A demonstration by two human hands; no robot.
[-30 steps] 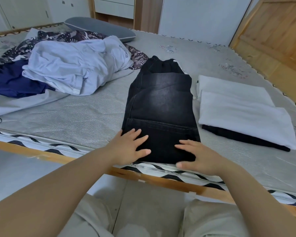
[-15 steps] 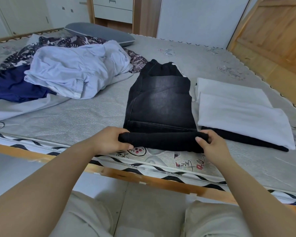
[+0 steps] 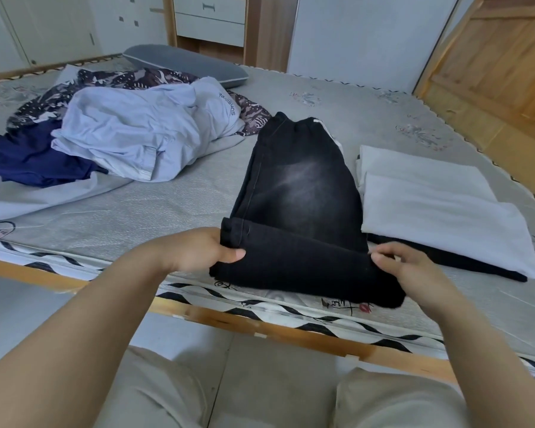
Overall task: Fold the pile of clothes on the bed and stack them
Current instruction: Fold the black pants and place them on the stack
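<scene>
Black jeans (image 3: 297,193) lie lengthwise on the mattress (image 3: 167,208), their near end doubled over and lifted off the bed edge. My left hand (image 3: 204,251) grips the left corner of that fold, thumb on top. The right corner is pinched by my right hand (image 3: 405,270). To the right of the jeans rests a stack of folded clothes (image 3: 439,211), white pieces over a black one. An unfolded pile (image 3: 130,140) sits at the back left: a pale blue shirt over a navy garment and a patterned one.
A grey pillow (image 3: 189,64) lies at the head of the bed. The wooden bed rail (image 3: 291,330) runs along the near edge, above my knees. White drawers and wooden panels stand behind and to the right of the bed.
Both hands went from lying flat on the jeans' near end to gripping its corners. They have raised the folded end and carried it a little farther over the jeans.
</scene>
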